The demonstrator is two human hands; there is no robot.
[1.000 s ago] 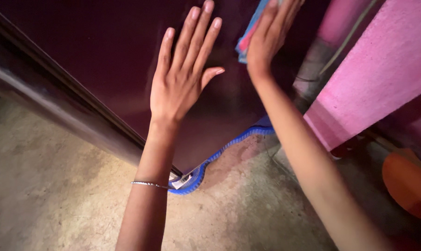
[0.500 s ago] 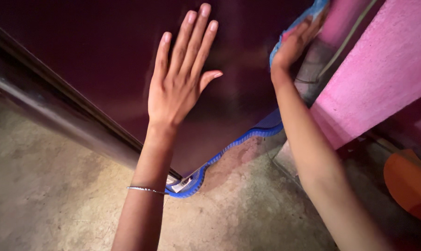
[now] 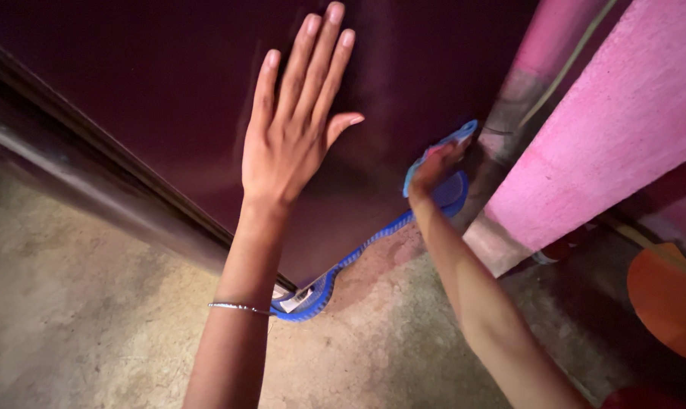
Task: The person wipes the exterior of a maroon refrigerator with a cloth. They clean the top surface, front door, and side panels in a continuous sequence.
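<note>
Cloth (image 3: pixel 443 145), blue, now low on dark maroon panel (image 3: pixel 168 91) near bottom R corner, was up top 1 s ago: wipe stroke's run down. R hand (image 3: pixel 432 168) fingers clamped on it. L hand (image 3: pixel 293 129) flat on panel, fingers apart.

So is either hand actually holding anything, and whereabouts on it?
The right hand presses a blue cloth against the dark maroon glossy panel, palm over its middle. The left hand holds nothing, lying flat and open on that panel.
</note>
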